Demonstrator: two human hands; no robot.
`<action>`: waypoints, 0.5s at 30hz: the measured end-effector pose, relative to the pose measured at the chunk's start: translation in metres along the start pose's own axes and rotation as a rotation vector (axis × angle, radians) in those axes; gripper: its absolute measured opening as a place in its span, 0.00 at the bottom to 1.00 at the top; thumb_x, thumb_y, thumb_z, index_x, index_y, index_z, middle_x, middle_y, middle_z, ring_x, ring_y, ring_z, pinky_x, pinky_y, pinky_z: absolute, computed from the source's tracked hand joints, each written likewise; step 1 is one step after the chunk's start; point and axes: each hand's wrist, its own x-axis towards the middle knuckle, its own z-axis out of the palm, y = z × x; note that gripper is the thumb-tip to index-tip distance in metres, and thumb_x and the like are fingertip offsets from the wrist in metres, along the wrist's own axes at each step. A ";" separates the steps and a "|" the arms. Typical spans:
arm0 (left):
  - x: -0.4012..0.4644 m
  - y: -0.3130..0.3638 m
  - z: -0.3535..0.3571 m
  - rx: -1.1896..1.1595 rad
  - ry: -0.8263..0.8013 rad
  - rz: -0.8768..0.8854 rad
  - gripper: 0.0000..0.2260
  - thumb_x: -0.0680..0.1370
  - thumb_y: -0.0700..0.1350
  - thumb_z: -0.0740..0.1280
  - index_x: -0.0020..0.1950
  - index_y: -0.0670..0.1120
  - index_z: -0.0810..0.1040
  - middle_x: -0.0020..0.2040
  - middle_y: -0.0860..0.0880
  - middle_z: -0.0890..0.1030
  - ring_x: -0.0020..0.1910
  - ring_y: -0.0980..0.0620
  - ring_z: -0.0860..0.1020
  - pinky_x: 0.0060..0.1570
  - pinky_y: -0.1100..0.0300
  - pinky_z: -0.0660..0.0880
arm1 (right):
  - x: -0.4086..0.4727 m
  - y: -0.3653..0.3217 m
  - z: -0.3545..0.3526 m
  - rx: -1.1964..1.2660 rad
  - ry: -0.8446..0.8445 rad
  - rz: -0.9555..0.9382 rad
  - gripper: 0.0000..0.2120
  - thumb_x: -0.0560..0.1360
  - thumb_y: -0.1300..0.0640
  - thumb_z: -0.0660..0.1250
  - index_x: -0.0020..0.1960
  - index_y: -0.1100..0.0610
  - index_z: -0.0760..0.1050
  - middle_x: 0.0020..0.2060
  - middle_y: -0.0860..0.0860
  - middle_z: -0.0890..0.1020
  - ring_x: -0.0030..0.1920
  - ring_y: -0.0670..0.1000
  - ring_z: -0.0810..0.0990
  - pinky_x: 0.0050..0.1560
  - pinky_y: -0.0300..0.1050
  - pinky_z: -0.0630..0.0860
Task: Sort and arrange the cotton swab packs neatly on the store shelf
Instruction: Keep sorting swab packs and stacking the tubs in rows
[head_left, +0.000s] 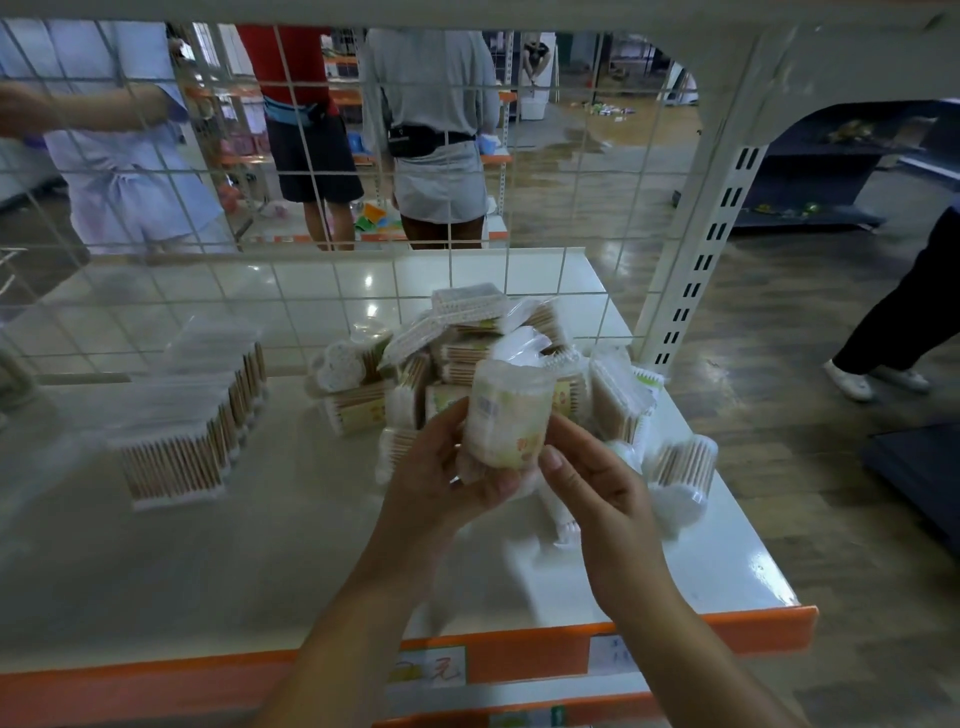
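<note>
Gleaming white shelf (156, 571) (orange front lip (753, 631)) backed by wire grid (291, 156).

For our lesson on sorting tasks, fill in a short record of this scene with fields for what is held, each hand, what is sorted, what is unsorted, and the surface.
held: round cotton swab pack
left hand: grips the pack
right hand: thumb on the pack
sorted: neat row of packs, left
unsorted: loose pile, behind the hands
surface: white shelf

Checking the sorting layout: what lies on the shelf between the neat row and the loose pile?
Head view: bare shelf between row and pile.
</note>
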 end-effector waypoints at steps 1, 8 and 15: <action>0.001 0.003 -0.002 -0.003 0.016 0.018 0.31 0.57 0.46 0.75 0.60 0.51 0.75 0.52 0.51 0.82 0.52 0.53 0.79 0.43 0.62 0.76 | 0.001 0.000 0.000 0.009 0.031 0.000 0.21 0.67 0.52 0.71 0.59 0.56 0.76 0.50 0.49 0.84 0.54 0.47 0.80 0.49 0.36 0.76; 0.008 0.020 -0.015 0.142 0.090 0.121 0.35 0.56 0.49 0.76 0.62 0.58 0.72 0.51 0.52 0.80 0.49 0.53 0.79 0.39 0.55 0.78 | 0.004 0.000 -0.001 -0.111 0.033 -0.106 0.26 0.65 0.47 0.74 0.61 0.46 0.73 0.54 0.46 0.81 0.57 0.44 0.78 0.54 0.38 0.75; 0.006 0.016 -0.014 0.219 0.025 0.159 0.33 0.58 0.48 0.76 0.62 0.59 0.72 0.52 0.54 0.80 0.53 0.54 0.78 0.46 0.60 0.76 | 0.000 0.004 0.006 -0.641 -0.229 -0.201 0.36 0.65 0.45 0.71 0.69 0.36 0.60 0.59 0.37 0.74 0.59 0.40 0.73 0.57 0.32 0.69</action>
